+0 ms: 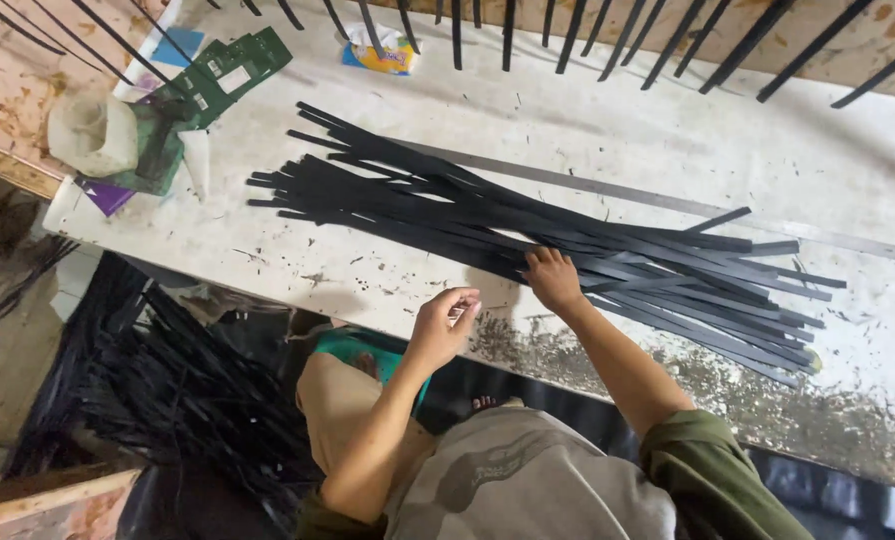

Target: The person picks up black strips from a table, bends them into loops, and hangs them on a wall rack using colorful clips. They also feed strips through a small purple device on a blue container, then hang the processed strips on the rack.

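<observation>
A long pile of thin black strips (447, 205) lies slantwise across the stained white table (767, 140). My right hand (552, 280) rests on the near side of the pile, fingers curled over a few strips about halfway along. My left hand (443, 326) hovers at the table's front edge, a little left of the right hand, with fingertips pinched together; nothing shows clearly between them. My knees and a grey shirt fill the bottom of the view.
A long metal ruler (667, 202) lies behind the pile. At the table's left end sit green card pieces (217, 75), a white roll (92, 132) and a purple scrap (107, 196). More black strips (567, 30) line the far edge. Cut strips (167, 390) heap on the floor.
</observation>
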